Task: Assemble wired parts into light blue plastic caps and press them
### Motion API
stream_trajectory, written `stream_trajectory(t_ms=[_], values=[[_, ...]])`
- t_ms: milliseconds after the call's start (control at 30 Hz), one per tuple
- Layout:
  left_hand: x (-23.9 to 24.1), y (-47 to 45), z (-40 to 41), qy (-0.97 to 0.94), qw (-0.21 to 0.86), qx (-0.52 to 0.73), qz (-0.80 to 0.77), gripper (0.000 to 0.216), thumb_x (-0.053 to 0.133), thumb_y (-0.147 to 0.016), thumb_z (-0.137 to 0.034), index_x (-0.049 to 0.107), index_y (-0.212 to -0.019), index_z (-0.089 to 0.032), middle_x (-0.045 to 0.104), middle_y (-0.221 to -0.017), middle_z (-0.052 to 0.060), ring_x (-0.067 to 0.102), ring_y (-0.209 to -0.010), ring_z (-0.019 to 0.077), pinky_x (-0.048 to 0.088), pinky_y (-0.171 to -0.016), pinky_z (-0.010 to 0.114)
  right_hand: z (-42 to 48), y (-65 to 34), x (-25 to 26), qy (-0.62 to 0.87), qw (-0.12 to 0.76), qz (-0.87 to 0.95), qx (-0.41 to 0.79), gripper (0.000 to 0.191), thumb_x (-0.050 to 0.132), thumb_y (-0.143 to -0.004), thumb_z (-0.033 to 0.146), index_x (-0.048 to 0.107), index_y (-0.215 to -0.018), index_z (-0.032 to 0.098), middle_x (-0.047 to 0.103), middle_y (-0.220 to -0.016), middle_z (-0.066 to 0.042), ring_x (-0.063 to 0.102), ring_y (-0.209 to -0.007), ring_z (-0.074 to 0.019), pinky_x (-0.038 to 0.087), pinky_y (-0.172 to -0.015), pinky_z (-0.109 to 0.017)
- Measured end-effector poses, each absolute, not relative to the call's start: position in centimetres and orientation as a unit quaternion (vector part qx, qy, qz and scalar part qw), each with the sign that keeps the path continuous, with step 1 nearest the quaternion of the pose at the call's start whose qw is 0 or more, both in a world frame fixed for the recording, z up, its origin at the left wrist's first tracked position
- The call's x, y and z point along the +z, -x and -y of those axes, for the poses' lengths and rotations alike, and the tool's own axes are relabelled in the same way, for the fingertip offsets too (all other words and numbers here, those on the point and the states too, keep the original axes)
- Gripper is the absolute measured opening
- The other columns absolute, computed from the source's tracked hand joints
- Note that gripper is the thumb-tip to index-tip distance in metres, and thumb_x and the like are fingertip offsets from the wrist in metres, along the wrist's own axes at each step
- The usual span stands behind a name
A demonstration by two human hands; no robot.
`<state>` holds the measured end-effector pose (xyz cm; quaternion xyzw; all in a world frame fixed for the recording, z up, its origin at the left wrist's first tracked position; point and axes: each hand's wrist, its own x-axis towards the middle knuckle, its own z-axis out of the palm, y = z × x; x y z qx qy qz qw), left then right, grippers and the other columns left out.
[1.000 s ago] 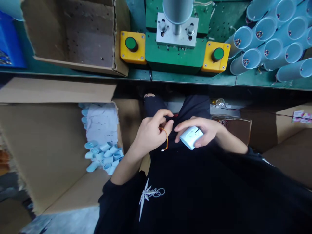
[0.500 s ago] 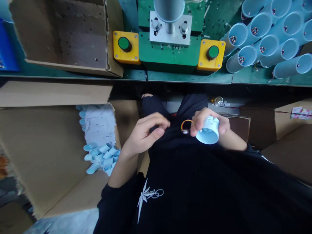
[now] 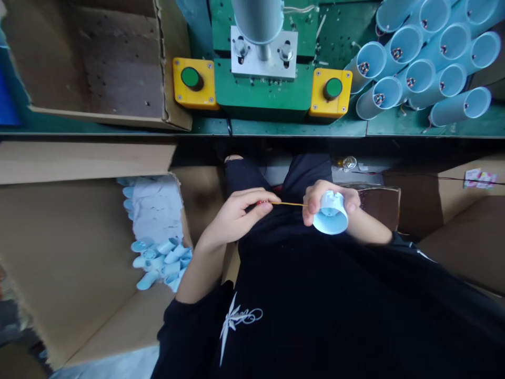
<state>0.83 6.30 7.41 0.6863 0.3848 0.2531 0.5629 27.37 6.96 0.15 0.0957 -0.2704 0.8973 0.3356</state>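
Over my lap, my right hand grips a small pale blue plastic housing, its open end turned toward me. A thin yellow and red wire runs taut from the housing leftward to my left hand, which pinches the wire's end between thumb and fingertips. Both hands hover above my dark clothing, just below the front edge of the green workbench.
A green press with a grey cylinder and two yellow boxes with green buttons stands ahead. Stacked pale blue tubes lie at the right. An open cardboard box sits at the left; a lower carton holds several small blue housings.
My right hand turned the housing so its open end faces me. The left hand took the wire's end and drew it out straight to the left.
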Motion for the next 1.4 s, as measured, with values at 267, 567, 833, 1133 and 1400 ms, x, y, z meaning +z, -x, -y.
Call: stream_trajectory(t_ms=[267, 567, 833, 1133, 1400], values=[[9.2, -0.1, -4.5, -0.725, 0.41, 0.367, -0.415, 0.046, 0.074, -0.102, -0.018, 0.071, -0.146, -0.032, 0.083, -0.104, 0.001, 0.078, -0.082, 0.0128, 0.068, -0.079, 0.025, -6.9, -29.0, 1.2, 0.11, 0.424, 0.366, 0.821, 0.077, 0.091, -0.082, 0.03, 0.061, -0.153, 0.027, 0.072, -0.142, -0.013, 0.074, -0.115, -0.0198, 0.058, -0.102, -0.031], [10.0, -2.0, -4.8, -0.765, 0.395, 0.423, -0.283, 0.035, 0.079, -0.1, -0.031, 0.075, -0.134, -0.025, 0.082, -0.097, 0.004, 0.078, -0.077, 0.0142, 0.067, -0.066, 0.023, -7.2, -28.5, 1.0, 0.181, 0.429, 0.594, 0.656, 0.074, 0.092, -0.085, 0.029, 0.061, -0.151, 0.025, 0.067, -0.137, -0.011, 0.067, -0.13, -0.0255, 0.053, -0.116, -0.041], [9.3, -2.3, -4.9, -0.794, 0.364, 0.4, -0.278, 0.021, 0.082, -0.097, -0.024, 0.077, -0.116, -0.018, 0.081, -0.097, 0.004, 0.077, -0.081, 0.014, 0.067, -0.073, 0.025, -7.1, -28.1, 1.8, 0.186, 0.417, 0.637, 0.621, 0.063, 0.082, -0.091, 0.029, 0.059, -0.148, 0.021, 0.071, -0.136, -0.013, 0.069, -0.13, -0.0263, 0.055, -0.113, -0.042], [10.0, -2.1, -3.9, -0.826, 0.367, 0.321, -0.282, 0.024, 0.084, -0.093, -0.013, 0.076, -0.115, -0.018, 0.081, -0.107, 0.005, 0.078, -0.093, 0.0153, 0.067, -0.084, 0.028, -7.5, -28.3, 2.5, 0.197, 0.396, 0.697, 0.565, 0.056, 0.076, -0.097, 0.038, 0.058, -0.148, 0.021, 0.07, -0.137, -0.013, 0.067, -0.13, -0.0261, 0.054, -0.114, -0.042], [9.9, -2.1, -4.3, -0.833, 0.333, 0.336, -0.285, 0.023, 0.083, -0.093, -0.012, 0.075, -0.115, -0.018, 0.08, -0.105, 0.004, 0.077, -0.091, 0.0144, 0.065, -0.082, 0.027, -7.4, -28.2, 2.5, 0.209, 0.382, 0.71, 0.554, 0.056, 0.076, -0.094, 0.033, 0.059, -0.146, 0.022, 0.07, -0.137, -0.012, 0.067, -0.129, -0.0251, 0.054, -0.114, -0.042]])
